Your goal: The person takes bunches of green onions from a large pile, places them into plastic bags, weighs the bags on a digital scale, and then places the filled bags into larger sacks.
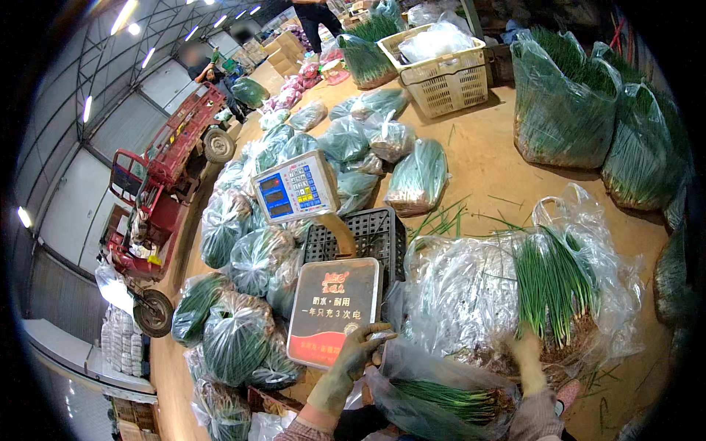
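My left hand (358, 347), in a worn glove, grips the edge of a clear plastic bag (441, 369) in front of me. Inside that bag lies a bundle of green onions (447, 399), roots to the right. My right hand (524, 358), also gloved, is blurred over the root end of a loose pile of green onions (551, 292); its fingers cannot be made out. The pile rests on a spread clear plastic sheet (463, 292). Just beyond my left hand is the flat pan of an electronic scale (335, 303), its keypad display (297, 187) raised on a post.
Many tied bags of green onions (237, 336) crowd the left. A black plastic crate (386, 231) stands behind the scale. Farther off are a cream basket (447, 82), tall bagged onions (562, 110), a red cargo tricycle (160, 182) and two people.
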Demonstrator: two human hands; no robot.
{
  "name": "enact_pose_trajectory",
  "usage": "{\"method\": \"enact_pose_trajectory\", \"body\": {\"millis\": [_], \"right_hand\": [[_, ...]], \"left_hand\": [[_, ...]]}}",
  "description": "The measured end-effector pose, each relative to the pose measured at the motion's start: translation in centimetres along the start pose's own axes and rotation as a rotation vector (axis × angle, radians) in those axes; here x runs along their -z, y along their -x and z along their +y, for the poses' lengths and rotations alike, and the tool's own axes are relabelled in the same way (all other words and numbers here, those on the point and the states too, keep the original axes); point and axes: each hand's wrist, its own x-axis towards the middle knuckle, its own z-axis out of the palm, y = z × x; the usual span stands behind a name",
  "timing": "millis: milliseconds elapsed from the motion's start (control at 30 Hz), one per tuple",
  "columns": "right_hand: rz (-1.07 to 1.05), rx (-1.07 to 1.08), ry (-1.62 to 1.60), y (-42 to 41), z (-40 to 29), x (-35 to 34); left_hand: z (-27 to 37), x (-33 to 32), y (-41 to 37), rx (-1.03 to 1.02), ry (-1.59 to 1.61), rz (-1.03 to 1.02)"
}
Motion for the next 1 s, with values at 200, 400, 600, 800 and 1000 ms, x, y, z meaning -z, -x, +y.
{"method": "enact_pose_trajectory", "body": {"millis": [200,400,600,800,1000], "right_hand": [[-0.064,-0.334,0.440,-7.7,4.0,-4.9],[0.021,-0.388,0.353,-9.3,6.6,-6.6],[0.275,-0.310,0.281,-6.8,7.1,-6.0],[0.013,-0.401,0.305,-9.3,7.5,-5.9],[0.023,-0.372,0.543,-9.2,6.3,-7.5]], "left_hand": [[-1.4,0.1,-1.7,-0.038,-0.020,-0.068],[-0.9,-1.1,-1.6,-0.015,-0.046,-0.047],[-1.7,-1.3,-2.7,-0.024,-0.139,-0.081],[-1.1,-1.5,-2.0,0.033,-0.253,-0.040],[-1.2,-1.5,-1.8,-0.009,-0.201,-0.080]]}}
